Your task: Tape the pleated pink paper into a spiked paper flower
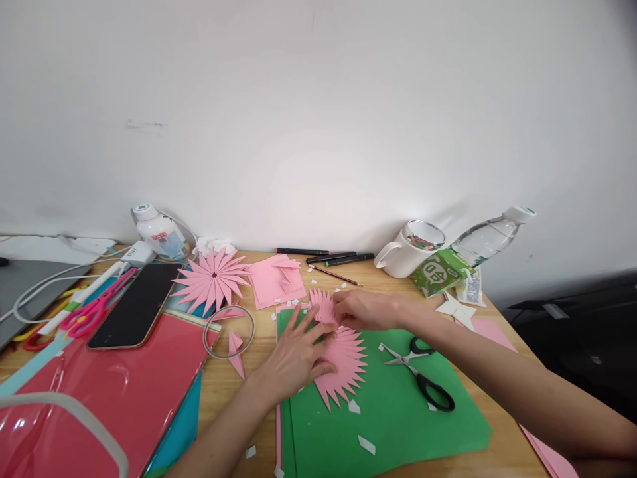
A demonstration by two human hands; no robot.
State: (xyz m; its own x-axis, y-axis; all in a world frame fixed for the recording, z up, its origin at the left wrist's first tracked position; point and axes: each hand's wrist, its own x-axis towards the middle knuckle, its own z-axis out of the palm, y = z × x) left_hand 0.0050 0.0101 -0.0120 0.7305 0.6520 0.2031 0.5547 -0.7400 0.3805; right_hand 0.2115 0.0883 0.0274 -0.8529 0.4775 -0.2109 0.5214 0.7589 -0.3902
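A pink folded-paper piece with a spiky, sawtooth edge curves over a stack of green paper. My left hand lies across its left side, with the fingers spread and pressing on the paper. At the upper part of the curve, my right hand has its fingers closed on the paper; the fingertips are partly hidden. Black-handled scissors rest open on the green paper, to the right of the pink piece.
Left stand a finished pink paper star, a metal ring, a phone and pink scissors. Behind lie pink squares, markers and a pencil. A mug, green box and bottle stand right.
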